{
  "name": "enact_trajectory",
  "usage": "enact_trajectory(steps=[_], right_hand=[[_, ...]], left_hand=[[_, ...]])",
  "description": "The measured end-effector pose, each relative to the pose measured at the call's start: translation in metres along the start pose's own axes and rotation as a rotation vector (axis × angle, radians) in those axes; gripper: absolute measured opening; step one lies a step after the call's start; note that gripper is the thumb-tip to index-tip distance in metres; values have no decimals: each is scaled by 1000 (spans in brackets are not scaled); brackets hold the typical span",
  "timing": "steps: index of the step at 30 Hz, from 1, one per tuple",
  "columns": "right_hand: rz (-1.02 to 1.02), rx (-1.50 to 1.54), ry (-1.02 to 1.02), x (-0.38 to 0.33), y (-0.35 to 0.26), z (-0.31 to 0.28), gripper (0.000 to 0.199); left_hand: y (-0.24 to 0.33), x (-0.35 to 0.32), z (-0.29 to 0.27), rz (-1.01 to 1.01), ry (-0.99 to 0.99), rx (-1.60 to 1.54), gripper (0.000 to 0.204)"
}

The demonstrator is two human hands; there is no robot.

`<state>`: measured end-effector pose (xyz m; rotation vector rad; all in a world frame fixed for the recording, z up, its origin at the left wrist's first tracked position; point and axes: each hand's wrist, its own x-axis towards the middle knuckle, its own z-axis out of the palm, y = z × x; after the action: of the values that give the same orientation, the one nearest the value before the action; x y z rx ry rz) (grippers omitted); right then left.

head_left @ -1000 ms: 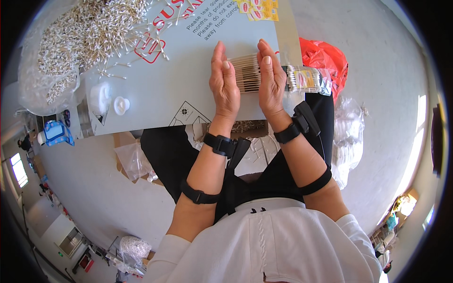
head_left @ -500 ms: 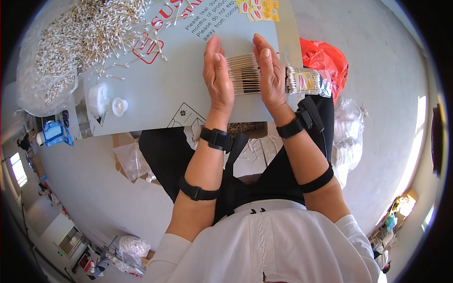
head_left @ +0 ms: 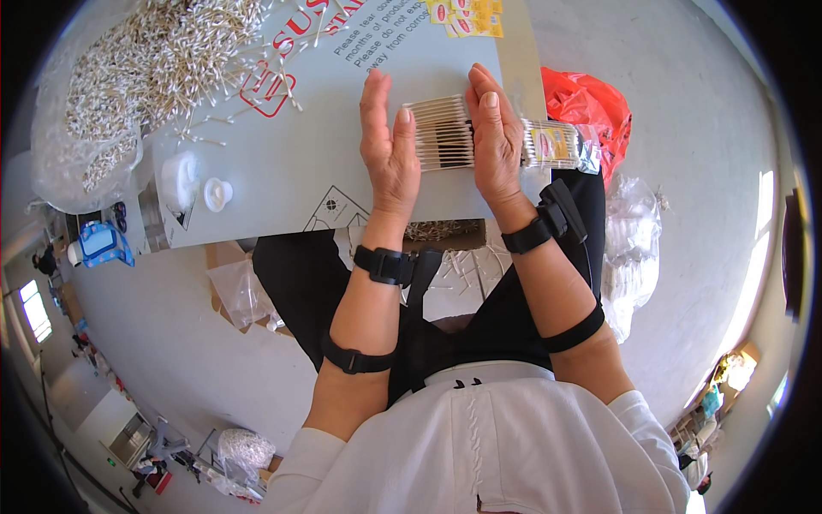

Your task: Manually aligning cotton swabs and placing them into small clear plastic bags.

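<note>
Left hand (head_left: 390, 163), right hand (head_left: 497, 154) flank swabs (head_left: 443, 120) — red lettering (head_left: 300, 24), yellow labels (head_left: 479, 24) beyond

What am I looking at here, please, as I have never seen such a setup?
No machine here: these are a person's bare left hand and right hand, with black straps on the forearms. Every picture comes from one fisheye camera on the person's head, looking down, which bends straight edges near its rim. On the table lie a heap of swabs, yellow slips and a white cap. Both palms are open and face each other, with a row of swabs between them; neither grips it, and contact is hard to judge.
</note>
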<state>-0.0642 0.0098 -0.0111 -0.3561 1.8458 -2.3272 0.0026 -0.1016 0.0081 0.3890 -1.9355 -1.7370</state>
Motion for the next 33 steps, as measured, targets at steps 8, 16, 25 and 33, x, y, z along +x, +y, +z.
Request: enact_trajectory(steps=[8,16,25,33], right_hand=[[13,45,-10,0,-2,-1,53],[53,77,-23,-1,-5,0,54],[26,42,-60,2,-3,-3,53],[50,126,-37,-1,-3,3,53]], left_hand=[[16,-41,-10,131,-382,1126,90],[16,-42,-11,96,-413,1124,93],[4,-24,-19,83,-408,1161,84],[6,3,-11,-14,-28,105,76]])
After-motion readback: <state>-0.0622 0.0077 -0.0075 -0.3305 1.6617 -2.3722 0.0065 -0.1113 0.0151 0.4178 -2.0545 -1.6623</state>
